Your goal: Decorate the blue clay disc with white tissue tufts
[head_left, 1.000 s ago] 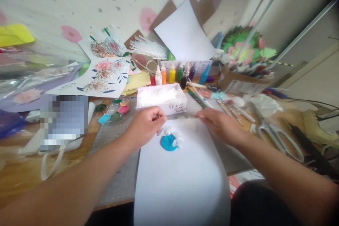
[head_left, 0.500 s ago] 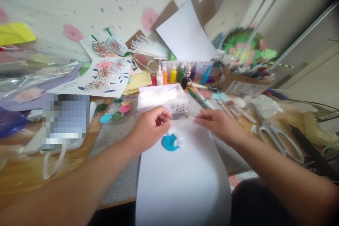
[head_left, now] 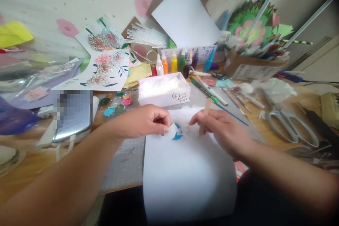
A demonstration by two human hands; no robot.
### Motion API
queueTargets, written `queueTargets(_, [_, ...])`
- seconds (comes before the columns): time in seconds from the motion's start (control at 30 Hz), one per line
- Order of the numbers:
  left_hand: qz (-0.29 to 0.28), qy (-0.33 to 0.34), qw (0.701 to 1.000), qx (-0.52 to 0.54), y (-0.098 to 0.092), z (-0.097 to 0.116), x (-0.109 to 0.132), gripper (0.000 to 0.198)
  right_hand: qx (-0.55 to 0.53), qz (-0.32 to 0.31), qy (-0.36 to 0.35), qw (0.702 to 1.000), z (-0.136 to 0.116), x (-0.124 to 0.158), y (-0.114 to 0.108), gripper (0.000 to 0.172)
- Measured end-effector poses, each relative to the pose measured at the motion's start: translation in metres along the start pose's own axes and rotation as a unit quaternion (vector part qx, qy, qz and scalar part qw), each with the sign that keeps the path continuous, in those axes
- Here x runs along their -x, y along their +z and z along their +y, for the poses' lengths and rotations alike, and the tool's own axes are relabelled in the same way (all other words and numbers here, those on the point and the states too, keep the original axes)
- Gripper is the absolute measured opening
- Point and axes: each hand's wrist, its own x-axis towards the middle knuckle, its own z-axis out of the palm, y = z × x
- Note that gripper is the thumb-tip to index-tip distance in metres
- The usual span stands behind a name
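A large white paper sheet (head_left: 185, 180) lies in front of me, curving down over the table's near edge. Near its top is a blue round patch (head_left: 178, 135), partly covered by white. My left hand (head_left: 152, 122) is closed in a pinch beside this patch, its fingertips at a small white piece (head_left: 173, 128) that looks like thin tissue. On the other side, my right hand (head_left: 215, 123) grips a flat wooden craft stick (head_left: 207, 107), which stands nearly upright between the fingers. Crumpled whitish material (head_left: 189, 113) lies between the hands; its kind is blurred.
Behind the sheet stands a white box (head_left: 164, 93) of white tissue-like material. Farther back are several paint bottles (head_left: 173, 63). Paint pots (head_left: 126, 101) and a phone (head_left: 72, 116) lie left; brushes (head_left: 235, 100) and large scissors (head_left: 288, 123) lie right.
My right hand has taken hold of a wooden craft stick. My left hand has come lower beside the blue patch, where more white now covers it. The camera view has shifted.
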Motion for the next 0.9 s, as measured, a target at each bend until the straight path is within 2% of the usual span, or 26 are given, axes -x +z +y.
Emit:
queueTargets(0.1, [-0.120, 0.002, 0.993, -0.014, -0.005, -0.002, 0.002, 0.008, -0.011, -0.035, -0.076, 0.996, 0.004, 0.007, 0.013, 0.024])
queueTargets(0.2, [-0.161, 0.001, 0.987, -0.008, 0.001, 0.000, 0.002, 0.004, 0.013, -0.031, -0.122, 0.992, 0.010, 0.011, 0.021, 0.024])
queueTargets(0.33, [-0.099, -0.018, 0.994, 0.039, 0.014, 0.004, -0.001, 0.008, 0.058, 0.016, -0.088, 0.994, 0.017, 0.010, 0.021, 0.025])
queueTargets(0.53, [0.013, -0.039, 0.998, -0.055, 0.037, 0.004, -0.007, 0.012, 0.074, 0.042, -0.085, 0.993, 0.019, 0.006, 0.017, 0.038])
queueTargets(0.7, [0.095, -0.040, 0.989, -0.103, 0.047, -0.002, -0.013, 0.015, 0.053, 0.062, -0.053, 0.995, 0.016, 0.008, 0.016, 0.033])
queueTargets(0.8, [0.117, -0.033, 0.983, -0.140, 0.048, -0.003, -0.015, 0.015, 0.038, 0.077, -0.078, 0.993, 0.014, 0.014, 0.015, 0.033])
queueTargets(0.9, [0.121, -0.029, 0.980, -0.158, 0.048, -0.001, -0.016, 0.013, 0.049, 0.042, -0.135, 0.989, 0.013, 0.020, 0.016, 0.029])
